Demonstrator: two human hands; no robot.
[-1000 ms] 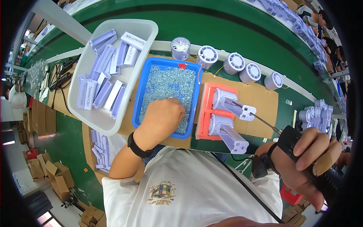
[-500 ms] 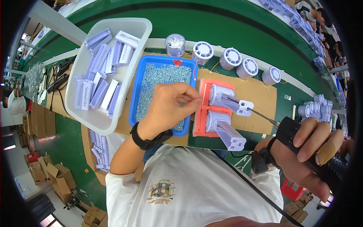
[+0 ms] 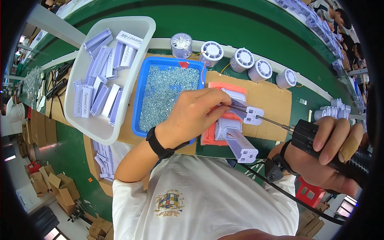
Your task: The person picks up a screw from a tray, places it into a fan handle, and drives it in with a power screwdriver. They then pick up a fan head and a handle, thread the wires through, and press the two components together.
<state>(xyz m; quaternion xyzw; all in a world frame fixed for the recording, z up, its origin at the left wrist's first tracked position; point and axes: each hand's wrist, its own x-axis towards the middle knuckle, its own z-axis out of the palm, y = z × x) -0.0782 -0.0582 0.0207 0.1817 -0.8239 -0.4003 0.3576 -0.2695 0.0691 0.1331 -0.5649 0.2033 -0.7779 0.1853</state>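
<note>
My right hand point(image 3: 326, 160) is closed around a black corded electric screwdriver point(image 3: 305, 135). Its long bit enters the end plate of the upper pale-lilac handle point(image 3: 253, 116) and runs along inside it toward a round fan housing point(image 3: 235, 94). At that housing, my left hand point(image 3: 196, 114) pinches thumb and fingers together beside the bit; whatever lies between the fingertips is hidden. A second housing with a handle point(image 3: 242, 149) sits just nearer me. Both housings rest in a red foam holder point(image 3: 209, 139), partly covered by my left hand.
Left of the holder is a blue tray point(image 3: 139, 94) of small screws point(image 3: 166, 90). A whitish bin point(image 3: 149, 34) of loose handles stands farther left. Several round fan housings point(image 3: 242, 59) line the back edge. Cardboard point(image 3: 276, 102) lies under the holder.
My left hand has moved right, from above the tray's edge to the upper housing and the bit. The screwdriver has stayed nearly in place, its bit still through the handle's end plate.
</note>
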